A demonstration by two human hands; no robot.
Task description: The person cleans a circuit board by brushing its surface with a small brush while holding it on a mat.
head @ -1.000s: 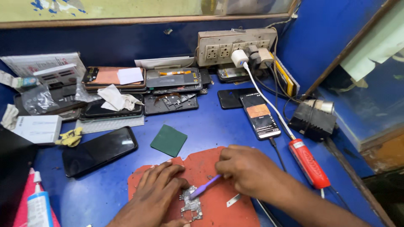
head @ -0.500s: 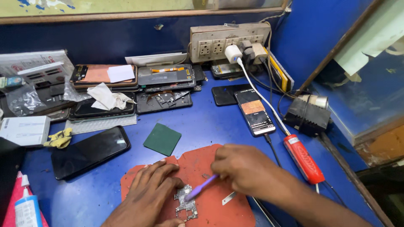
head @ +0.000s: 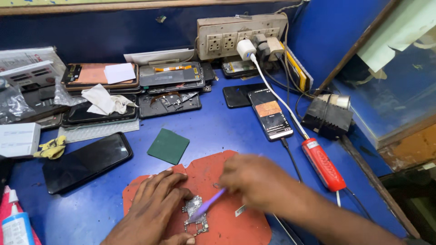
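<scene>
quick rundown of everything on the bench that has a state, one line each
left hand: flat, pressing circuit board
right hand: gripping purple tool, tip on board
phone on cable: screen lit
black phone: screen dark
white charger: plugged in
glue bottle: capped

Quick tally of the bench [head: 218, 131]: two hands, left hand [head: 152, 206] and right hand [head: 254, 181], over one red mat [head: 213, 168]. One small circuit board [head: 195, 215], one purple tool [head: 209, 205]. Three intact phones lying flat: a big black phone [head: 86, 161], a lit phone [head: 271, 114] and a dark phone [head: 238, 95]. One green square pad [head: 168, 145], one red-handled tool [head: 323, 164], one glue bottle [head: 16, 224], one wall socket board [head: 240, 36]. The stack of opened phone bodies [head: 136, 88] is too jumbled to count exactly.
</scene>
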